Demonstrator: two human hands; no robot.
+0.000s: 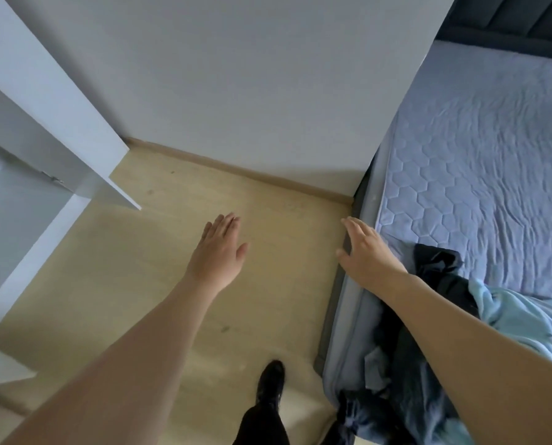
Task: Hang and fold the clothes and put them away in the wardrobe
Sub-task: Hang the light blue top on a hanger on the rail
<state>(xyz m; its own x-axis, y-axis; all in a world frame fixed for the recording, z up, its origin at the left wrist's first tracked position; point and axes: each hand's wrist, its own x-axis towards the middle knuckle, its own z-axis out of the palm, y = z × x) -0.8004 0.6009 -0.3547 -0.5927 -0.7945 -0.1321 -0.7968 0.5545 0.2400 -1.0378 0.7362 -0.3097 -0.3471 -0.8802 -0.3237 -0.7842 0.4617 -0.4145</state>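
Far to the left of my left grip (221, 244) stands the wardrobe (27, 194), with its white door (75, 136) swung open. I can't see any clothes inside it from here. My left grip is released, fingers straight, holding nothing, out over the wooden floor (159, 284). My right grip (366, 252) is released too, fingers spread and holding nothing, at the edge of the bed (477, 155). Just behind my right grip, under my arm, the clothes lie in a messy pile on the bed: a dark garment (441, 284) and a light blue garment (518, 319). Some dark cloth hangs off the bed's side. I think nothing is folded or hung yet, so almost all the work is left.
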